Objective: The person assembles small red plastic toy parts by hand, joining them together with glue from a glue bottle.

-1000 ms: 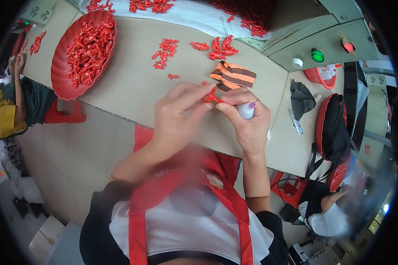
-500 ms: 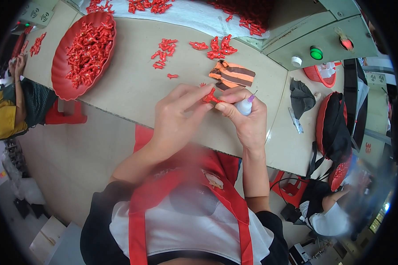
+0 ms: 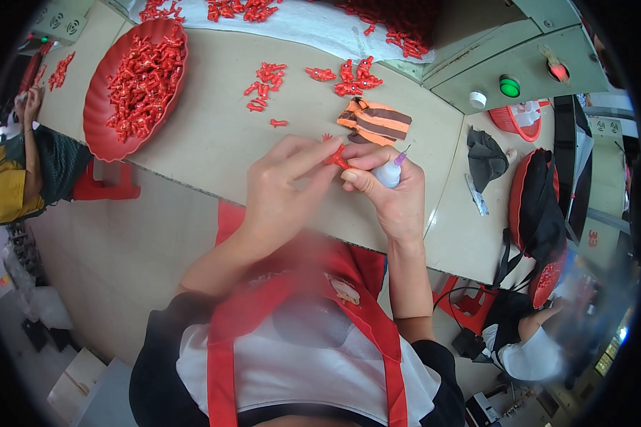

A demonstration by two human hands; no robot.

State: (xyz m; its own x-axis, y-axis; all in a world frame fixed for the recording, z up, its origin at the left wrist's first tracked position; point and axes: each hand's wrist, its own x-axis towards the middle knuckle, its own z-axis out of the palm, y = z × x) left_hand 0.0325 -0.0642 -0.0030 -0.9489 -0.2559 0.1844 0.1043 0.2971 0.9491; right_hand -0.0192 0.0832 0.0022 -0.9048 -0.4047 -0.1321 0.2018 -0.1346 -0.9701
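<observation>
Between the fingertips of both hands is a small glossy red plastic figure piece [image 3: 338, 158]. My left hand [image 3: 285, 181] pinches it from the left, and my right hand [image 3: 392, 188] grips its other side with thumb and forefinger. Tucked in my right palm is a small white squeeze bottle [image 3: 389, 173] with a purple needle tip pointing up and away. Just beyond my hands lies an orange and brown striped cloth [image 3: 374, 121]. Several red figures [image 3: 356, 77] rest past the cloth, with smaller red pieces [image 3: 265, 84] to their left.
A scalloped red bowl [image 3: 92, 114] heaped with red pieces stands at the left. A green-grey machine box [image 3: 520, 67] with buttons fills the back right. Near it are a red basket [image 3: 525, 124], a dark cloth [image 3: 486, 160] and a black bag [image 3: 538, 206]. Co-workers sit on both sides.
My right hand has shifted slightly left with the bottle, closer to my left hand. The red piece has turned a little between my fingers.
</observation>
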